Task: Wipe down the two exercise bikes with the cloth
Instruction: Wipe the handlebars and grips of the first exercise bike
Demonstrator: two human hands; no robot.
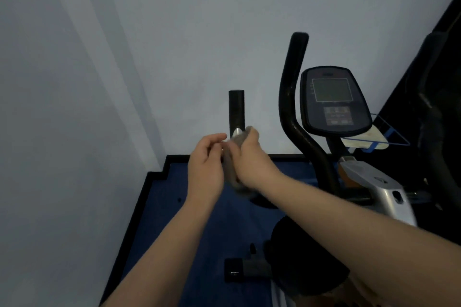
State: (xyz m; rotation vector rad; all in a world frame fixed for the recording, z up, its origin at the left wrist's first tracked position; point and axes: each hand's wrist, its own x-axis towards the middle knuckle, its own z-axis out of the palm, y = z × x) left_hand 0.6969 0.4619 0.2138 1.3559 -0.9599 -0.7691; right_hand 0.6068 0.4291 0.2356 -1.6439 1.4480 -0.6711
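An exercise bike (374,182) with a silver frame, a black console (334,99) and black handlebars stands in front of me. My right hand (252,159) grips a grey cloth (230,167) wrapped round the lower part of the short left handlebar grip (236,109), just below its silver sensor. My left hand (205,164) sits right beside the cloth with its fingers loosely curled, fingertips touching the cloth's edge. The taller curved handlebar (294,97) rises to the right. A second dark machine (439,117) shows at the far right edge.
The bike stands on a blue floor mat (189,207) with a black border, close to a pale wall (124,57) in a corner. A blue wire holder (384,142) with a pale item hangs behind the console. A black pedal (234,273) lies low in the view.
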